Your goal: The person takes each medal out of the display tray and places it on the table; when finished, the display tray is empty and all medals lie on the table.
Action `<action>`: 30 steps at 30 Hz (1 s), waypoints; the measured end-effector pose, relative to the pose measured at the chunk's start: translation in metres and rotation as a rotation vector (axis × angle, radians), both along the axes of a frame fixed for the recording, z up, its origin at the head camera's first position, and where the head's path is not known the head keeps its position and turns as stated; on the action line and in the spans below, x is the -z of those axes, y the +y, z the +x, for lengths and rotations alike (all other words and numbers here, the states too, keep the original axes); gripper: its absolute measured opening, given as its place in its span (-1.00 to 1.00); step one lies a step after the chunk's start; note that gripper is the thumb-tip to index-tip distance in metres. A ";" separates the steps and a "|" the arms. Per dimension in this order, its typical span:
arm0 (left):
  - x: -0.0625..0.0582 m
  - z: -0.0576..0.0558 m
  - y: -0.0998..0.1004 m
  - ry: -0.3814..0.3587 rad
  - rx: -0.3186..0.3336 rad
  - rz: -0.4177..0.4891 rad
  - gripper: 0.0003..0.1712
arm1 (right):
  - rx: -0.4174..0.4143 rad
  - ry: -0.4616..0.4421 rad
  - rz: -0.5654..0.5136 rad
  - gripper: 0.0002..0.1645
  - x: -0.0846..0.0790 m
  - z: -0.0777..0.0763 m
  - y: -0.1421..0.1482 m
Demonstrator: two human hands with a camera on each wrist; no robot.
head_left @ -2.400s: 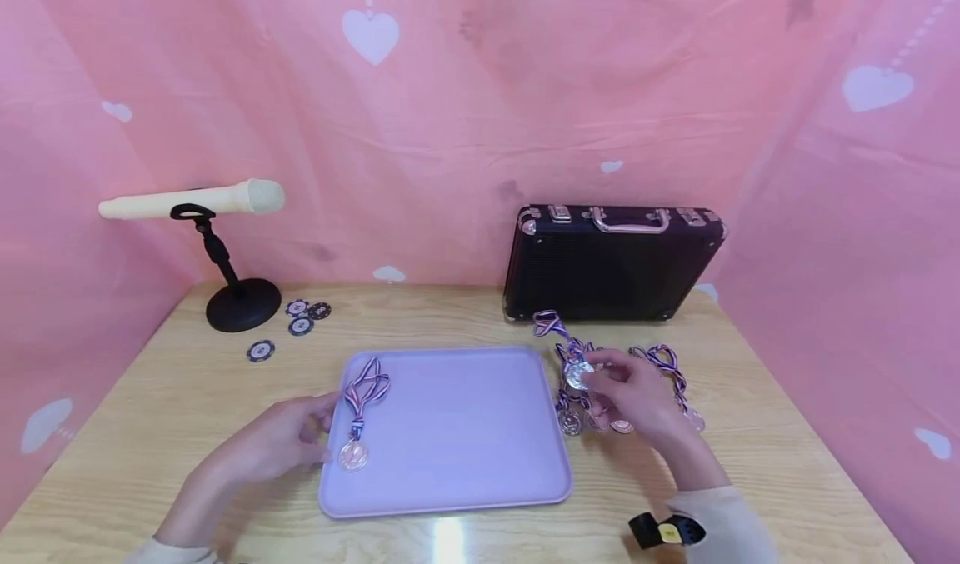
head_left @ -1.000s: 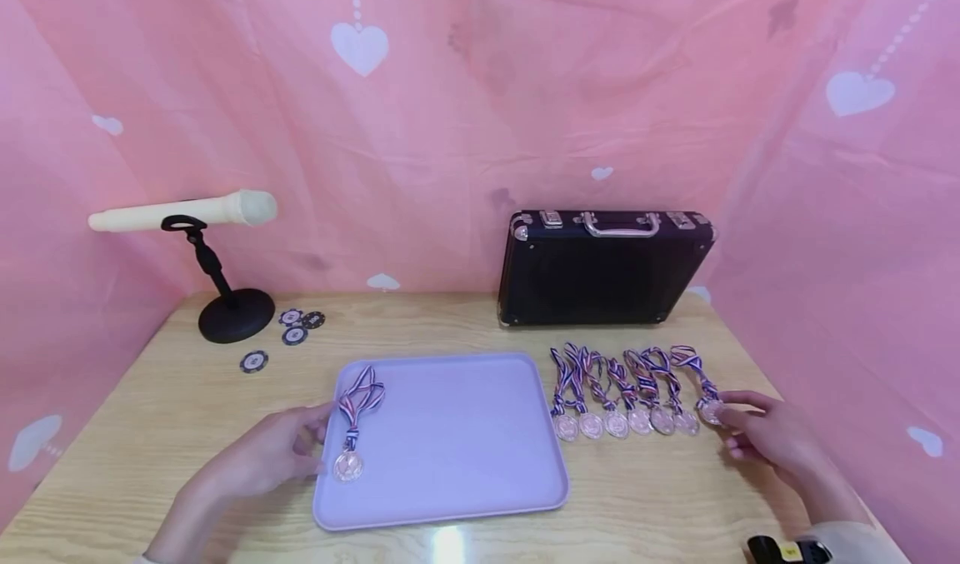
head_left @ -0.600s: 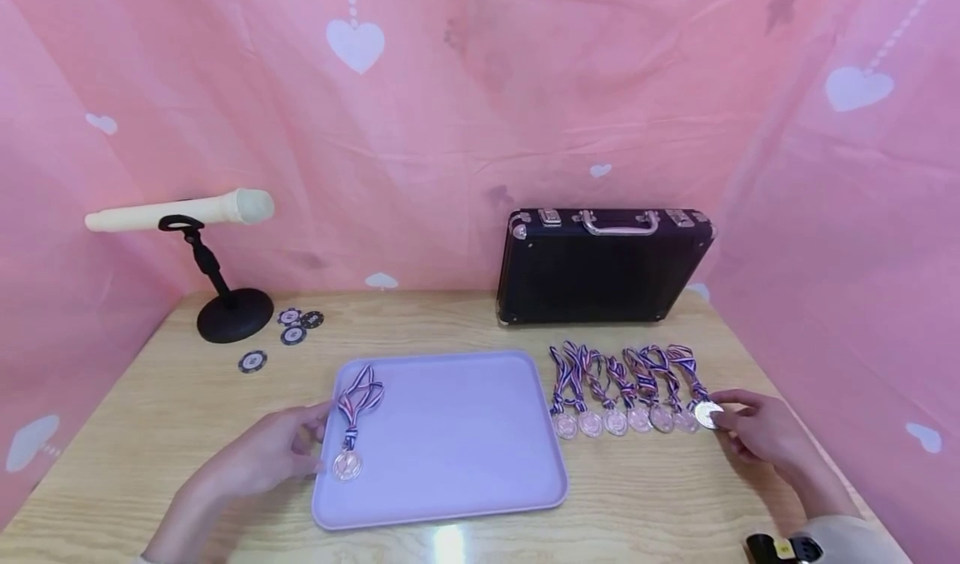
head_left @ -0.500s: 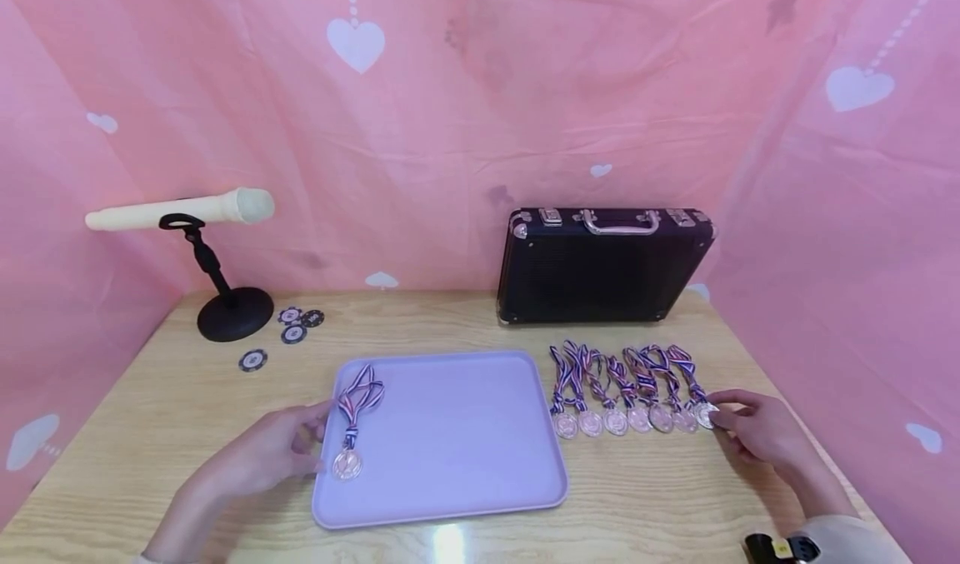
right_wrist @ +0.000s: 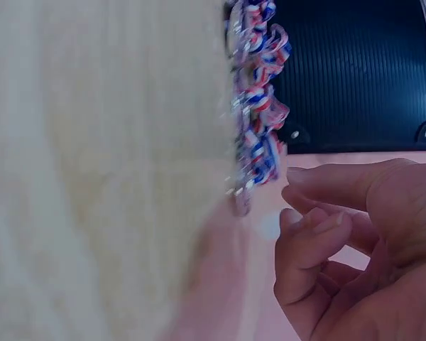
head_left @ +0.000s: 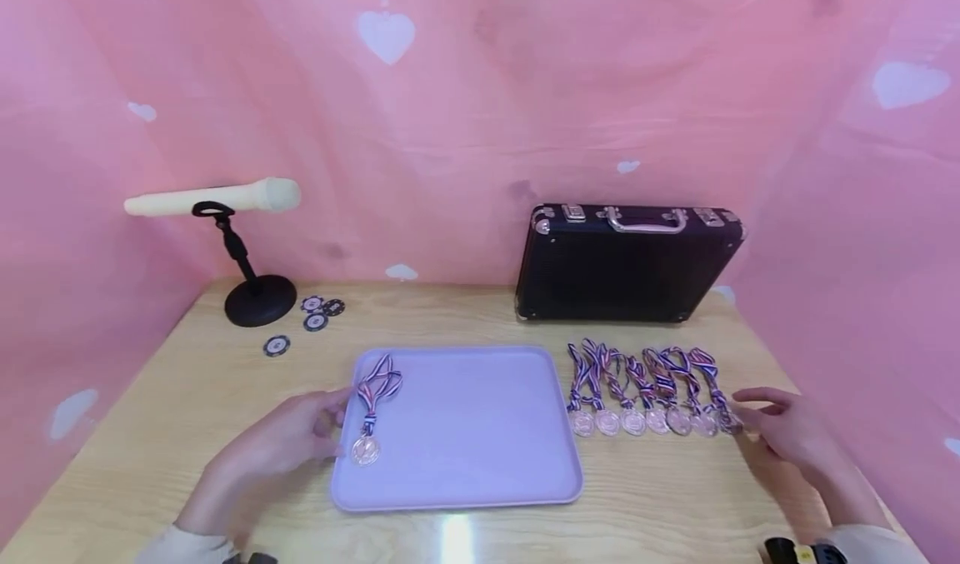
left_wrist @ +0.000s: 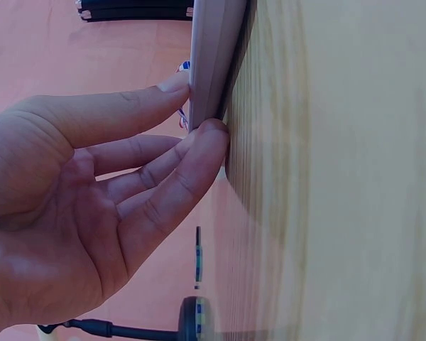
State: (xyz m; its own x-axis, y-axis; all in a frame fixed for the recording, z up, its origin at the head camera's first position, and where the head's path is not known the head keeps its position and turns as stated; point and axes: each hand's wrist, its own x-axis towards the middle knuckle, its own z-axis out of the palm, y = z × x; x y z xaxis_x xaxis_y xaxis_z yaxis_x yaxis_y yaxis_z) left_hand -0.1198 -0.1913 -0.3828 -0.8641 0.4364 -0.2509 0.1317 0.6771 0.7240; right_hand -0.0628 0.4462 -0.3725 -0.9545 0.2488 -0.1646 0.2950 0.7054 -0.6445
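Observation:
A lilac tray (head_left: 465, 431) lies on the table with one medal (head_left: 366, 450) on a striped ribbon at its left side. My left hand (head_left: 288, 431) holds the tray's left rim, thumb and fingertips meeting its edge in the left wrist view. Right of the tray, several medals (head_left: 633, 421) lie side by side, ribbons pointing away from me. Beside the rightmost medal (head_left: 729, 421) is my right hand (head_left: 795, 431), fingers loosely bent and holding nothing. The right wrist view shows those fingers (right_wrist: 326, 181) apart from the ribbons.
Behind the medals stands a black case (head_left: 630, 264) with a metal handle. At the back left, a white microphone (head_left: 213, 197) rests on a black stand (head_left: 260, 300), with several poker chips (head_left: 316, 321) nearby. A pink curtain (head_left: 465, 131) closes off the back and sides.
My right hand has carried a medal from the right of the tray to the row's right end, straightened it there and let go. My left hand stays at the tray.

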 end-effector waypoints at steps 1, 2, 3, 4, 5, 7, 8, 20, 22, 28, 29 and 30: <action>-0.001 -0.001 0.002 -0.005 0.005 0.006 -0.08 | 0.000 0.011 0.008 -0.41 -0.003 0.001 -0.001; -0.002 -0.003 0.003 0.004 0.022 0.016 -0.08 | -0.001 0.027 0.015 -0.41 -0.005 0.001 -0.003; -0.002 -0.004 0.004 0.014 0.034 0.021 -0.08 | -0.007 0.040 0.026 -0.43 -0.008 0.000 -0.006; -0.003 -0.005 0.004 0.033 0.053 0.024 -0.08 | -0.012 0.054 0.046 -0.43 -0.012 0.000 -0.010; -0.003 -0.006 0.005 0.041 0.060 0.027 -0.07 | -0.016 0.071 0.068 -0.45 -0.015 -0.001 -0.015; -0.004 -0.007 0.004 0.061 0.080 0.031 -0.06 | -0.024 0.101 0.100 -0.48 -0.022 -0.004 -0.028; -0.004 -0.007 0.004 0.067 0.083 0.029 -0.06 | -0.026 0.120 0.112 -0.50 -0.026 -0.006 -0.036; -0.006 -0.002 0.004 0.045 0.020 -0.027 -0.05 | -0.168 0.221 0.049 -0.70 -0.033 -0.032 -0.141; -0.006 -0.002 0.005 0.035 0.008 -0.039 -0.06 | -0.190 0.193 -0.002 -0.69 -0.030 -0.035 -0.160; -0.005 -0.004 0.006 0.013 -0.012 -0.058 -0.08 | -0.252 0.126 -0.161 -0.68 -0.027 -0.045 -0.222; -0.004 -0.004 0.006 0.013 -0.013 -0.056 -0.09 | -0.267 0.113 -0.181 -0.68 -0.027 -0.047 -0.232; -0.005 -0.004 0.005 0.014 -0.005 -0.049 -0.09 | -0.287 0.100 -0.201 -0.68 -0.026 -0.049 -0.242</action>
State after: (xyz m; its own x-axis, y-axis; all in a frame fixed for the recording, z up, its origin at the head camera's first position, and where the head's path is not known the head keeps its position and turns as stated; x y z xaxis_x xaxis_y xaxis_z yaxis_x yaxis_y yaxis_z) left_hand -0.1242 -0.1858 -0.3780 -0.8701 0.4191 -0.2594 0.1380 0.7124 0.6881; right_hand -0.1118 0.2042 -0.3461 -0.9946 -0.0591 -0.0852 0.0320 0.6063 -0.7946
